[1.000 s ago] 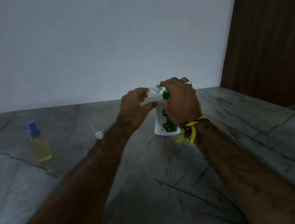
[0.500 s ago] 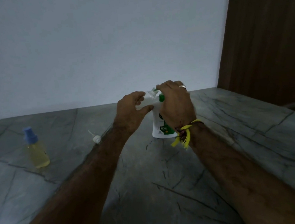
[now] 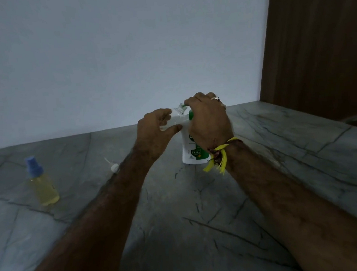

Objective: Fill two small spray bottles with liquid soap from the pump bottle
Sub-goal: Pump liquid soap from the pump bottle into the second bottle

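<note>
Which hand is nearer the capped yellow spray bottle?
Left. The left hand holds a clear bottle, well right of the yellow spray bottle; the right hand is farther right.

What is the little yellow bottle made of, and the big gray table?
The little bottle looks like clear, smooth plastic: the yellow liquid shows through it, and its blue cap looks like matte plastic. The table looks like polished stone, perhaps marble, because dark veins run across its gray top. The dim light leaves both a bit uncertain.
</note>
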